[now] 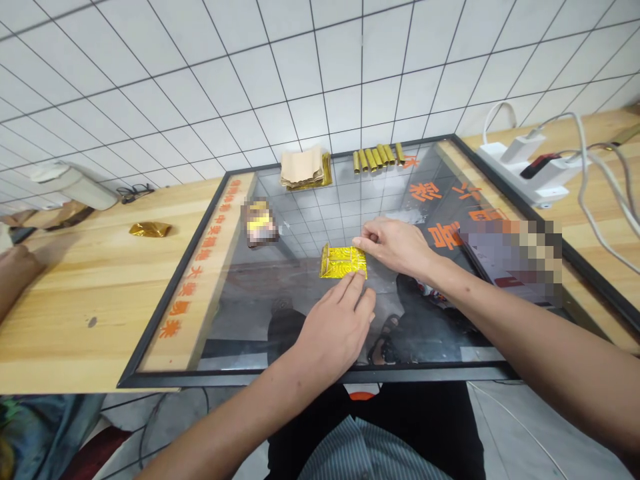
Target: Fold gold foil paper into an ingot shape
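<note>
A small sheet of shiny gold foil paper (345, 261) with folded edges lies on the glass tabletop in front of me. My left hand (340, 320) is stretched out, its fingertips resting on the near right edge of the paper. At the far right corner, my right hand (393, 243) has its fingers curled and the thumb against the paper, closed on that corner. Behind the paper stands a stack of brown and gold paper sheets (303, 168). Several rolled gold paper tubes (377, 158) lie in a row beside the stack.
A blurred-out item (259, 222) lies on the glass at left, a phone (505, 263) at right. A white power strip (525, 167) with cables stands beyond the black frame (170, 267). Another person's arm (17, 273) and a gold foil piece (150, 229) are at far left.
</note>
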`<state>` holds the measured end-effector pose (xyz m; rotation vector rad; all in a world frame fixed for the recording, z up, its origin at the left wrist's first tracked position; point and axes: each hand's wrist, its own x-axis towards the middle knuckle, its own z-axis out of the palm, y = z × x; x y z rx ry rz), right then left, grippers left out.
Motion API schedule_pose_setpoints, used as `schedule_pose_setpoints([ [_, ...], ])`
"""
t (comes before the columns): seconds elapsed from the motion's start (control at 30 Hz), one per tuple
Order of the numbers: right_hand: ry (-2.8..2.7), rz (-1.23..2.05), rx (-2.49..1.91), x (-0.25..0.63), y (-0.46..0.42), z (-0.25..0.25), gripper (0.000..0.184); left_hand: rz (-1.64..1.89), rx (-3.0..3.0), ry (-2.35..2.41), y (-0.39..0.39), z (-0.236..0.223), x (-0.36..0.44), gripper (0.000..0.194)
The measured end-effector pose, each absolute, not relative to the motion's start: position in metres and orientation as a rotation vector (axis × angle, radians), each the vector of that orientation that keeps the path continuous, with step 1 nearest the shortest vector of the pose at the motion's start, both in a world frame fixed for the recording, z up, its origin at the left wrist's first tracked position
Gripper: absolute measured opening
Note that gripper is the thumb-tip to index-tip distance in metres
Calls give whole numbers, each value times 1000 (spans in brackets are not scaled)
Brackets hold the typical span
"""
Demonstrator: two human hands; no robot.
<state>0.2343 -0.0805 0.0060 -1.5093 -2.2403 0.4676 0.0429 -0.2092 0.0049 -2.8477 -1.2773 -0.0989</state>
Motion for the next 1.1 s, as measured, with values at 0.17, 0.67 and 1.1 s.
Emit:
schedule_pose_setpoints([
  [0.17, -2234, 423, -1552, 232, -82, 2, 24, -82, -2834, -1267, -211, 2, 43, 39],
  [0.67, -2244, 403, -1577, 231, -81, 0, 24, -397, -2825, -1026, -213, 10, 14, 32],
  [1.1, -2258, 410, -1590, 231, -80, 0, 24, -709, -2808, -1196, -147, -9, -55, 27],
])
